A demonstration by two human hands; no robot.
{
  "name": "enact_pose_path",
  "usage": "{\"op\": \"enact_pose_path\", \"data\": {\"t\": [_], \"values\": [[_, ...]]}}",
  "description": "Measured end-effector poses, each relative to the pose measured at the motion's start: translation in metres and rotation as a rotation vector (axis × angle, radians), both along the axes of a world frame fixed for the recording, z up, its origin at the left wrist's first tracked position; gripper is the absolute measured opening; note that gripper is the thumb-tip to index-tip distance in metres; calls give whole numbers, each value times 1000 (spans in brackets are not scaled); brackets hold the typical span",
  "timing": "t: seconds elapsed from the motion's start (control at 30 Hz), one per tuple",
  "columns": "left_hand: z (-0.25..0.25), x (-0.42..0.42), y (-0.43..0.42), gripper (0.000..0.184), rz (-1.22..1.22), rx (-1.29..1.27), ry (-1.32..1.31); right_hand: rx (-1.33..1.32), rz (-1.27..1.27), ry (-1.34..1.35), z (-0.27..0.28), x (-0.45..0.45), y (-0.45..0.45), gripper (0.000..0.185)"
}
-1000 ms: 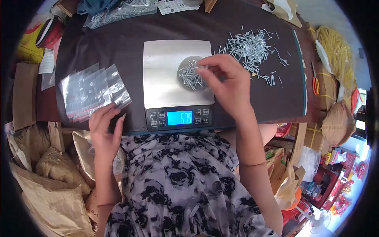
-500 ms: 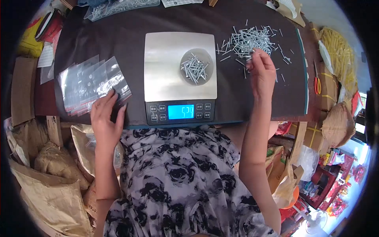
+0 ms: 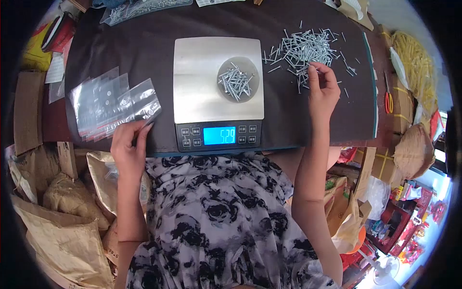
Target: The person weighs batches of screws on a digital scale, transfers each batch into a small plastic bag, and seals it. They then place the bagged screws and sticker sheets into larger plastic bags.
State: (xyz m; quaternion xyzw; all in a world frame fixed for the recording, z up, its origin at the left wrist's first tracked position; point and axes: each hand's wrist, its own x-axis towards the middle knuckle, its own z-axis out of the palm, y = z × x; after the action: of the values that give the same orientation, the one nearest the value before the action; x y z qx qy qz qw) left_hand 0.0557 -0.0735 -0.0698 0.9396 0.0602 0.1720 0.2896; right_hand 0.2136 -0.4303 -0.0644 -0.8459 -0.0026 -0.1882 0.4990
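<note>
My left hand [image 3: 129, 144] pinches the lower corner of the front clear zip bag [image 3: 144, 96], its thumb and fingers closed on the plastic. More clear zip bags [image 3: 94, 106] with red edges lie fanned out beside it. At the near edge of a pile of silver screws [image 3: 310, 45], my right hand [image 3: 323, 89] has thumb and index finger together; anything between them is too small to make out. Between my hands stands a digital scale [image 3: 197, 77] with a lit blue display. A round dish [image 3: 255, 79] on its plate holds several screws.
Stray screws lie around the pile. Orange-handled scissors [image 3: 388, 101] rest at the table's right edge. A large bag of screws [image 3: 139, 10] lies at the far edge. Paper sacks [image 3: 62, 241] stand below on the left, cardboard boxes [image 3: 402, 106] on the right.
My left fingers have closed on the front bag, turning and lifting it slightly from the fan. My right hand has shifted slightly right and its fingers have changed pose.
</note>
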Motion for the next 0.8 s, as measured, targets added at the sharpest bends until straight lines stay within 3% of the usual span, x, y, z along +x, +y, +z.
{"op": "enact_pose_path", "data": {"t": [0.2,0.3,0.4,0.5,0.6,0.73,0.8], "values": [[11,3,-7,9,-29,-3,-54,448,366,138,23,-18,40,14],[16,2,-11,9,-44,-20,-58,507,530,179,28,-23,62,17],[22,0,-13,11,-67,-29,-59,150,533,46,35,-26,76,18],[27,-2,-15,14,-106,-58,-78,9,543,-96,35,-26,79,15],[45,-5,-21,16,-203,-100,-76,188,512,-21,32,-31,71,16],[65,-19,-32,11,-403,-314,47,805,636,209,43,-52,63,16],[73,-19,-45,10,-574,-400,120,663,755,422,50,-70,62,17]]}}
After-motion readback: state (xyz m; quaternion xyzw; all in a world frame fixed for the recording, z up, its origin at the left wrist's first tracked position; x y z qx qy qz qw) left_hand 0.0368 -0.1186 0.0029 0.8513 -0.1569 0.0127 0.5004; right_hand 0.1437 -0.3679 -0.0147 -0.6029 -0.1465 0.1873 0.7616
